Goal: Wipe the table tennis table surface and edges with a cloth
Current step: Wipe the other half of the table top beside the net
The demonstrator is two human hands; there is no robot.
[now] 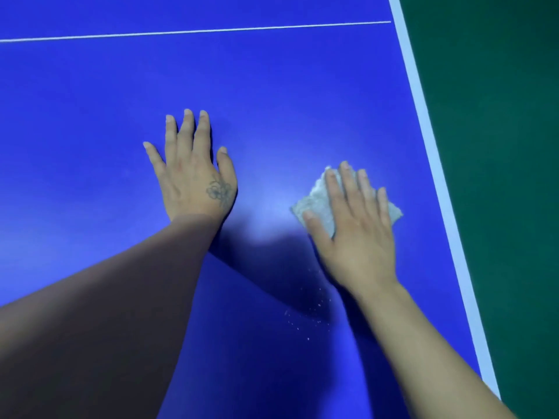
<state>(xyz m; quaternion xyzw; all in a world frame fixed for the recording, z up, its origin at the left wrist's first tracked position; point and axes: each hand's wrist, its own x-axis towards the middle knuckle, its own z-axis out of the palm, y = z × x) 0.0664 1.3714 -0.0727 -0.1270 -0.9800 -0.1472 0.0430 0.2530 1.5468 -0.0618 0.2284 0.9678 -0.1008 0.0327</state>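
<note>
A thin white line (193, 31) crosses the far part of the blue counter (90, 116) from the left edge of the view toward the right border. Below it, left of the middle, the left hand (193, 176) lies palm down on the blue surface, its grip released: the fingers are straight and slightly spread, pointing away from the person, the thumb out to the right, and nothing is held under it. A small flower tattoo (219, 190) marks the back of this hand near the thumb side, and the forearm runs back to the lower left in shadow. Between the two arms a few pale specks (305, 322) lie scattered on the surface. Further right, the right hand (354, 225) presses flat on a folded whitish cloth (317, 204), fingers straight on top of it and the thumb resting along its near left edge; the grip is not clenched around it. The cloth lies on the blue surface near the white border stripe (432, 152) but apart from it. Beyond that stripe, on the far right, is a green floor (499, 146).
</note>
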